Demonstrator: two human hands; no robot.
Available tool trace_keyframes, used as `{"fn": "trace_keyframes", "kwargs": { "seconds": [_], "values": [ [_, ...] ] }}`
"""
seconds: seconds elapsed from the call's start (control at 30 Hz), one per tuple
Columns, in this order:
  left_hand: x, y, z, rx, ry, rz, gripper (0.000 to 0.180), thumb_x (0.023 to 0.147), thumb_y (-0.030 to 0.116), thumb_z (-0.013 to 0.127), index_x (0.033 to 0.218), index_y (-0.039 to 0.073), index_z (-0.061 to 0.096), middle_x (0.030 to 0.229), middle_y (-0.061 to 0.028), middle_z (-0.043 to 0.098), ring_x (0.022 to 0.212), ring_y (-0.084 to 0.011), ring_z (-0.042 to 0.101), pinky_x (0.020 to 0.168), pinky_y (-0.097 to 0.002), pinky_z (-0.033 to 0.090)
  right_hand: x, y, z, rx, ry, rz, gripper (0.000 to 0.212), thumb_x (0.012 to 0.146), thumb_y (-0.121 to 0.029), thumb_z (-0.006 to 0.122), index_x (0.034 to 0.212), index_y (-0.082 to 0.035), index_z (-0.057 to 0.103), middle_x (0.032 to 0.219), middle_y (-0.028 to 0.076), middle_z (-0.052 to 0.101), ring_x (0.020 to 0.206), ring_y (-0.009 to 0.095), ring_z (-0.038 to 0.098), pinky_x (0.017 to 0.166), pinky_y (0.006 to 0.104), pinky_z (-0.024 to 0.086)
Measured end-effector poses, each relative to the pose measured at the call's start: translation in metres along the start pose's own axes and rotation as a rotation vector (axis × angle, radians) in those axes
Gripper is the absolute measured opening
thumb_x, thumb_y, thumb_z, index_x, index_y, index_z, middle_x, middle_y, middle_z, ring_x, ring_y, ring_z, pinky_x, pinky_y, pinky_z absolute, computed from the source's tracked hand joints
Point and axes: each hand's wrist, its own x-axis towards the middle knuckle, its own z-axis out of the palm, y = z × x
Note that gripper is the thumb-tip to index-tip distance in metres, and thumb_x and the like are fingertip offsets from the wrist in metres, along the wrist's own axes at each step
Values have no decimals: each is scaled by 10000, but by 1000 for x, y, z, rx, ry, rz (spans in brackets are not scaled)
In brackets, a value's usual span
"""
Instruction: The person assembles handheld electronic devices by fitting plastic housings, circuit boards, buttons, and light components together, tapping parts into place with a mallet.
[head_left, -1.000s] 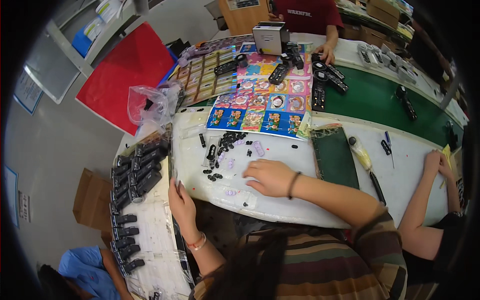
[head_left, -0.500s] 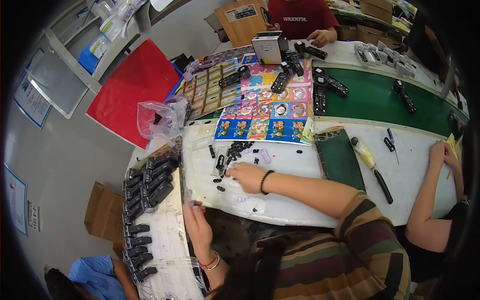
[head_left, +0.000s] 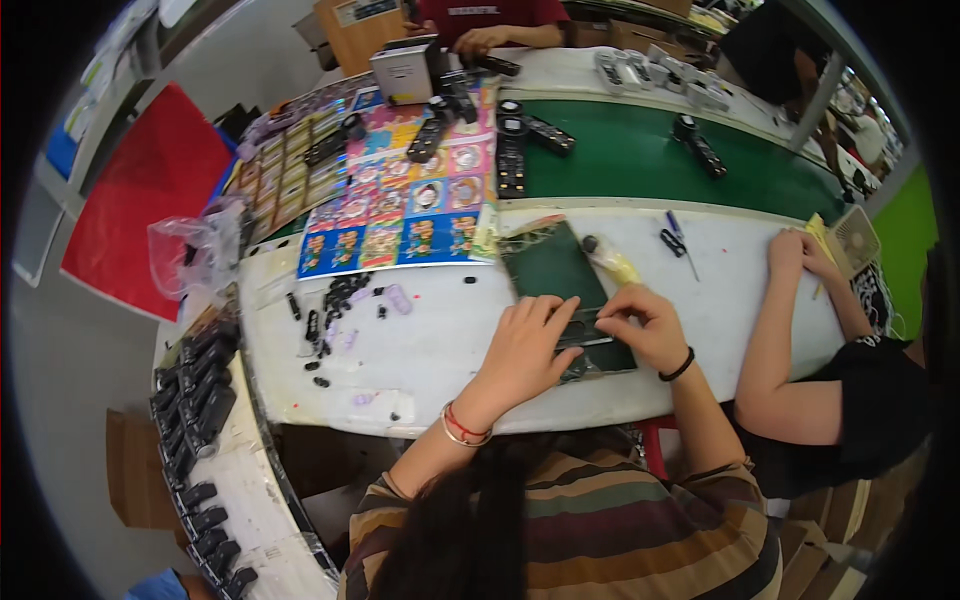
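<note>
Both my hands meet over a dark green mat [head_left: 545, 262] on the white worktop. My left hand [head_left: 522, 350] has its fingers bent and thumb reaching toward a small clear plastic piece [head_left: 590, 340] with a dark part, at the mat's near end. From the other side, my right hand [head_left: 648, 328] pinches its thumb and fingertips together at that piece; what exactly sits in the pinch is too small to tell. A yellow-wrapped tool [head_left: 612, 262] lies just beyond my right hand, which partly covers it. Small black parts [head_left: 340, 297] and purple pieces [head_left: 398, 298] are scattered to the left.
Black handheld devices [head_left: 200, 385] line the left side bench. Colourful sticker sheets [head_left: 385, 225] lie at the back, with a white box [head_left: 402, 75]. A screwdriver [head_left: 688, 250] rests to the right, near a co-worker's forearms [head_left: 780, 330]. Another person sits across the green strip [head_left: 610, 160].
My right hand has moved from the small black parts to the green mat. My left hand has come from the table's left edge to join it. The view has shifted rightward.
</note>
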Motion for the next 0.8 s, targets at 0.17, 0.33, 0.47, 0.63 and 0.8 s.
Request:
{"fn": "trace_keyframes", "kwargs": {
  "seconds": [0.17,0.33,0.47,0.63,0.8],
  "values": [
    [-3,-5,4,-142,-5,-60,559,772,186,741,1273,43,539,1168,-123,537,1112,-322,484,961,-391,402,-9,-4,4,-76,-12,-92,93,772,-28,736,852,-38,689,815,45,617,727,160,569,647,265,451],
    [-5,-7,7,-218,13,-89,465,769,132,745,1196,41,586,1152,-115,545,1083,-312,489,929,-376,430,5,4,9,-323,-70,-304,122,735,-46,741,843,-82,698,868,34,622,873,227,562,734,330,472],
    [-8,-9,6,-218,29,-87,450,773,128,744,1183,35,583,1146,-116,544,1072,-316,491,910,-373,440,11,2,6,-558,-145,-443,119,732,-106,733,847,-116,703,1006,40,619,982,279,554,832,388,476],
    [-8,-9,3,-194,20,-71,445,789,135,729,1192,38,566,1147,-122,540,1060,-320,495,905,-384,436,13,-3,2,-563,-225,-446,156,739,-158,734,884,-119,693,1096,60,611,1068,308,542,902,415,457],
    [-1,-13,-6,-160,-56,11,452,814,190,709,1200,21,545,1157,-147,536,1063,-337,512,924,-399,431,13,2,4,-533,-233,-403,188,719,-168,751,882,-112,676,1097,67,610,1054,311,541,901,417,448]
  ]
}}
